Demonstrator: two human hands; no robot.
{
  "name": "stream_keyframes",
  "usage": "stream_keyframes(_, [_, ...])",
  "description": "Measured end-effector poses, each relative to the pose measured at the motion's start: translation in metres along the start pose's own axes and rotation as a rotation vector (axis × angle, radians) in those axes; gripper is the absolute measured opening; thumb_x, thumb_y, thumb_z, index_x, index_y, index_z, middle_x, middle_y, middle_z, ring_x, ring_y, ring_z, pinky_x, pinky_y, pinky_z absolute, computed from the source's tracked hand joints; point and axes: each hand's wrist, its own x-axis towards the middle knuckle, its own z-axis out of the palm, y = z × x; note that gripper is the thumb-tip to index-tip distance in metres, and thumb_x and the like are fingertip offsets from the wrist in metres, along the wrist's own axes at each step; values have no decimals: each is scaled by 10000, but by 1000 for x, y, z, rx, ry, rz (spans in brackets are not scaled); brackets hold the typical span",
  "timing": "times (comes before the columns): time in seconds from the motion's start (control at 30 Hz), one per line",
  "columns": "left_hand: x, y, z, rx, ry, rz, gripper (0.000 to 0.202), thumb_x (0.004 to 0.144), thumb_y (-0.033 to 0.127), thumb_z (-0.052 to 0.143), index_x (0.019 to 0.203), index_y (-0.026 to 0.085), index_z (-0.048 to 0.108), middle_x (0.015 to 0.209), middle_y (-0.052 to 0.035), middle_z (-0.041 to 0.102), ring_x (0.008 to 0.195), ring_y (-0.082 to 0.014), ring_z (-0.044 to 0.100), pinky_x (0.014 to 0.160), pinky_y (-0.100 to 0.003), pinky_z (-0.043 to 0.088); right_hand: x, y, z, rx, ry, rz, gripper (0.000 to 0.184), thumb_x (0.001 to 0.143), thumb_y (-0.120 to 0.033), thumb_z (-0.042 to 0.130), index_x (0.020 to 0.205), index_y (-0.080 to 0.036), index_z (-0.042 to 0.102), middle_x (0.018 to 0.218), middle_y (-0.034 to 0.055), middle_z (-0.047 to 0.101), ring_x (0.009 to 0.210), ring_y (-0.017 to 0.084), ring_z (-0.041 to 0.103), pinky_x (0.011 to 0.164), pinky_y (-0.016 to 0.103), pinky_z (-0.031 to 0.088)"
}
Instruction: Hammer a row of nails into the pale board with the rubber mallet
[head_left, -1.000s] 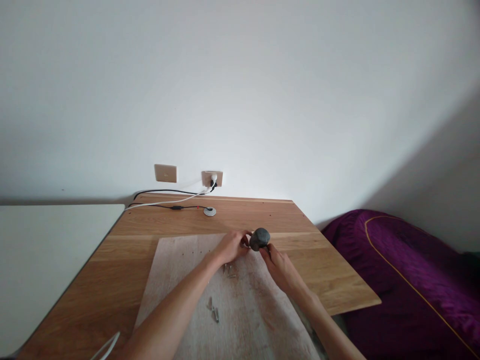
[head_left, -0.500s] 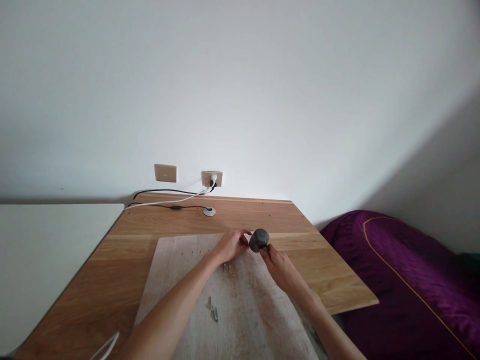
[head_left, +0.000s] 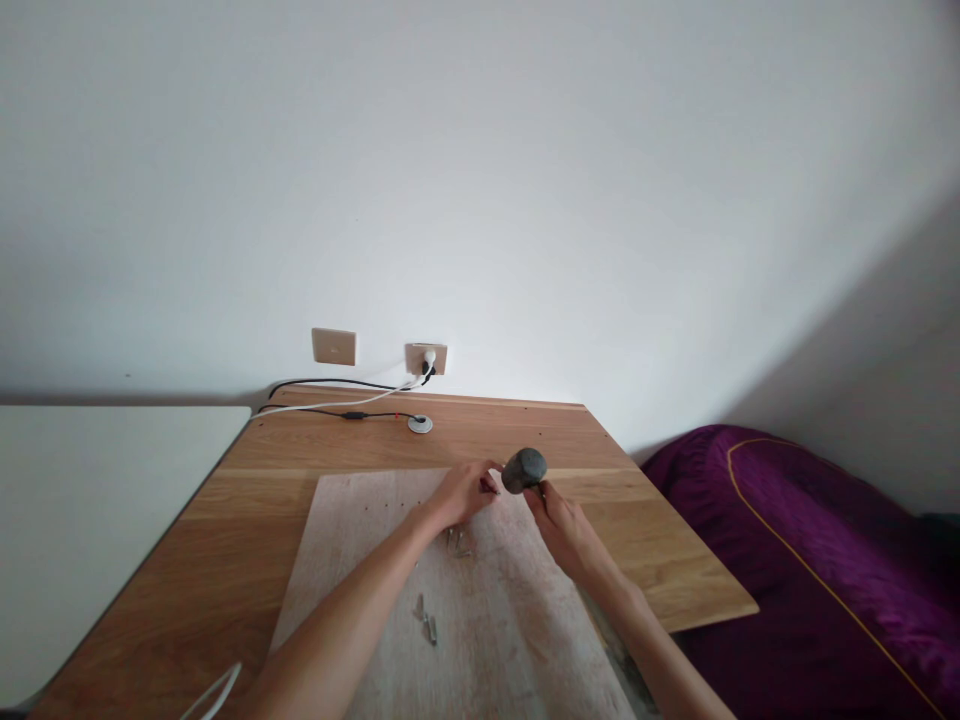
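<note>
My right hand (head_left: 561, 522) is wrapped round the handle of a mallet with a thick dark grey head (head_left: 523, 471). The mallet head hovers just right of my left hand (head_left: 465, 493), near the far edge of a pale wooden board (head_left: 517, 610). The fingers of my left hand are pinched together low over the board, and what they hold is too small or hidden to make out. Several small metal fasteners, like screws or nails (head_left: 457, 545), lie just below my left hand. Nearer to me, more metal pieces (head_left: 429, 625) rest on the board.
The board lies on a wooden table (head_left: 645, 540) against a white wall. Black and white cables run to a wall socket (head_left: 426, 359) behind a round grommet (head_left: 420, 424). A white panel (head_left: 112, 520) stands at the left, a purple cloth-covered mound (head_left: 810, 540) at the right.
The mallet head has moved slightly up and to the right, away from my left hand. My left hand stays in nearly the same place.
</note>
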Motion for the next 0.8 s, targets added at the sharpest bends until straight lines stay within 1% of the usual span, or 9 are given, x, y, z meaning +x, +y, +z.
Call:
stream_keyframes(0.13, [0, -5, 1, -36, -1, 55, 537, 767, 41, 652, 1282, 178, 714, 949, -50, 811, 855, -196, 744, 807, -280, 545, -4, -5, 1, 42, -37, 8, 274, 1044, -311, 414, 966, -227, 664, 835, 76, 743, 786, 242, 744, 681, 274, 482])
stream_keyframes(0.3, [0, -8, 2, -11, 3, 32, 552, 752, 37, 648, 1276, 195, 717, 963, -37, 810, 859, -186, 739, 810, -273, 543, -7, -8, 0, 84, -47, 45, 335, 1087, -353, 312, 991, -223, 605, 866, 80, 765, 830, 244, 763, 675, 277, 471])
stream_keyframes(0.37, [1, -8, 1, -9, 3, 37, 562, 756, 48, 656, 1297, 193, 706, 958, -41, 812, 862, -191, 743, 810, -275, 545, -6, -9, 0, 86, -57, 46, 317, 1080, -339, 321, 977, -224, 598, 878, 91, 769, 854, 250, 768, 683, 281, 468])
stream_keyframes(0.5, [0, -6, 0, -35, -3, 61, 564, 785, 84, 656, 1340, 187, 679, 952, -52, 816, 870, -201, 753, 814, -283, 551, -5, -10, -1, 69, -69, 48, 299, 1067, -318, 349, 935, -227, 601, 845, 92, 765, 817, 253, 770, 672, 287, 466])
stream_keyframes(0.6, [-2, -2, -1, -6, -10, 28, 570, 767, 56, 639, 1314, 206, 693, 982, -42, 815, 880, -190, 750, 825, -273, 551, -4, -8, 2, 37, -48, 52, 347, 1097, -351, 299, 1003, -225, 608, 829, 80, 764, 789, 247, 769, 642, 281, 467])
stream_keyframes(0.67, [-2, 1, -2, 4, -16, 19, 573, 758, 45, 642, 1304, 208, 697, 982, -40, 815, 884, -191, 750, 825, -270, 550, -6, -6, 7, 2, -34, 28, 363, 1103, -344, 287, 1043, -219, 623, 828, 83, 757, 774, 243, 761, 645, 281, 479])
stream_keyframes(0.73, [-2, 2, -2, 0, -10, 24, 569, 763, 49, 645, 1311, 198, 692, 961, -41, 815, 882, -200, 754, 827, -277, 552, -9, -4, 14, -46, -20, -15, 346, 1093, -308, 313, 1079, -208, 644, 880, 103, 756, 787, 244, 752, 670, 290, 499])
stream_keyframes(0.8, [-2, 2, -1, 9, 15, 19, 570, 764, 50, 643, 1314, 189, 688, 945, -43, 814, 882, -208, 758, 833, -289, 556, -13, -2, 20, -106, 0, -64, 322, 1075, -266, 349, 1129, -191, 658, 971, 134, 752, 802, 243, 740, 691, 298, 514])
